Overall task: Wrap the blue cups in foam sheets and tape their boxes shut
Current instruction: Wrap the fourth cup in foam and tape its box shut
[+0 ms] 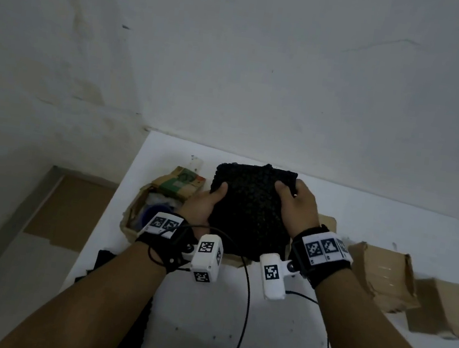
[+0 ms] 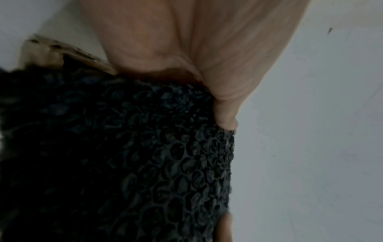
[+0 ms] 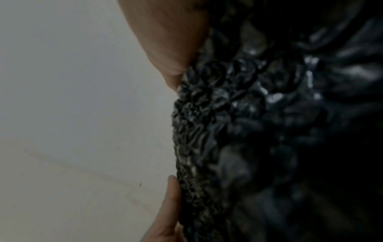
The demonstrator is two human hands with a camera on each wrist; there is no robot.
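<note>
Hands first, from the head view: the left hand (image 1: 204,202) and the right hand (image 1: 295,204) both grip a black bubbled foam sheet (image 1: 249,211), held up off the white table (image 1: 288,342) toward its far edge, thumbs on the near face and fingers curled round the side edges. At the table's far left corner an open cardboard box (image 1: 142,209) holds something blue (the cup, probably, though it is too dim to tell). Two more cardboard boxes (image 1: 384,276) lie by the right edge, well apart from the sheet. Dark sheets (image 1: 105,262) lie flat near the left edge.

Left wrist view: the palm of the left hand (image 2: 186,49) presses on the sheet's (image 2: 134,155) edge, with one fingertip (image 2: 226,122) hooked over its rim; a cardboard flap (image 2: 41,50) shows behind.

Right wrist view: the right hand (image 3: 170,41) pinches the sheet's (image 3: 248,122) crumpled edge, a fingertip (image 3: 173,193) lying along it lower down.
</note>
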